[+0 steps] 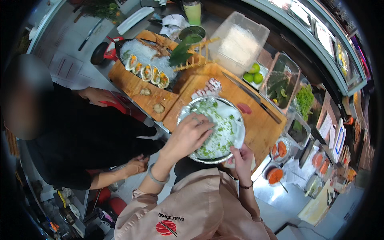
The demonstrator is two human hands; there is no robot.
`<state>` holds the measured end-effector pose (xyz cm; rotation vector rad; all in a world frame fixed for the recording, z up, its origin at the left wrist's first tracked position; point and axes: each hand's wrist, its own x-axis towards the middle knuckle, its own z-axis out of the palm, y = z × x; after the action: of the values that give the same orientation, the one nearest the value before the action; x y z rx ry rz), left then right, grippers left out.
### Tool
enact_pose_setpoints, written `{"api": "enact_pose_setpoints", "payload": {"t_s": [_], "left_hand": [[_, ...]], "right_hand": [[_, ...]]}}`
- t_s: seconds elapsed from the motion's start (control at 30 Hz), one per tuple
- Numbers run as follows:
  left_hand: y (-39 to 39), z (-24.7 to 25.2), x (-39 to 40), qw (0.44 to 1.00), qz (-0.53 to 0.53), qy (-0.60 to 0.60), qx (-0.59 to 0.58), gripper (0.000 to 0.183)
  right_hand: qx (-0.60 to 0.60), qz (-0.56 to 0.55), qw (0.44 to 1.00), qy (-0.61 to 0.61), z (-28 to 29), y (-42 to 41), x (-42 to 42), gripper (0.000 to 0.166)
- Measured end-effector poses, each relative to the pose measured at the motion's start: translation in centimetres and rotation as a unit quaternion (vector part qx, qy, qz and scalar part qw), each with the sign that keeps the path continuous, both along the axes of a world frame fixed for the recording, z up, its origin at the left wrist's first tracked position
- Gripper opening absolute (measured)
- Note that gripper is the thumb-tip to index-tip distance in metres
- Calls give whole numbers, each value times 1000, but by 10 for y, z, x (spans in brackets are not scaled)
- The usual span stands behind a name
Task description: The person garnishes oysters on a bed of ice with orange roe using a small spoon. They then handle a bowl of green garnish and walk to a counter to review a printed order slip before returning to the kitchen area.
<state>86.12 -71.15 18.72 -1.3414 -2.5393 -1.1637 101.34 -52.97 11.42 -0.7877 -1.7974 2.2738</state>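
A round foil-lined bowl stands before me, lined with white paper and strewn with chopped green herbs. My left hand reaches into it, its fingers bent over the herbs; whether they pinch any is hidden. At the bowl's near right rim my right hand grips the edge with thumb and fingers. Sliced octopus tentacle lies on the wooden cutting board just beyond the bowl, with a piece of pink fish to the right. A long kitchen knife rests along the board's far right side.
Oysters line a dark boat-shaped platter of ice at the far left. A person in black stands close on the left. Beyond the board are a plastic tub and limes; an orange sauce bowl is at the right.
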Motion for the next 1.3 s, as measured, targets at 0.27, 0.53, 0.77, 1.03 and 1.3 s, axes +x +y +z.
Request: {"api": "enact_pose_setpoints", "payload": {"t_s": [0.27,0.53,0.77,1.03,1.3], "left_hand": [[17,-9,39,997,69,-13,-45,24],[11,-25,58,997,32,14,-73,12],[20,-24,81,1000,27,0,5,13],[24,-13,137,958,65,-233,156,13],[-47,-27,229,730,133,-500,446,13]], "right_hand": [[-20,41,999,18,4,-14,15,15],[-18,56,998,2,2,-18,33,18],[-19,28,999,15,-15,-6,57,16],[-5,38,999,-17,-15,20,106,15],[-10,174,984,-25,-26,18,143,14]]}}
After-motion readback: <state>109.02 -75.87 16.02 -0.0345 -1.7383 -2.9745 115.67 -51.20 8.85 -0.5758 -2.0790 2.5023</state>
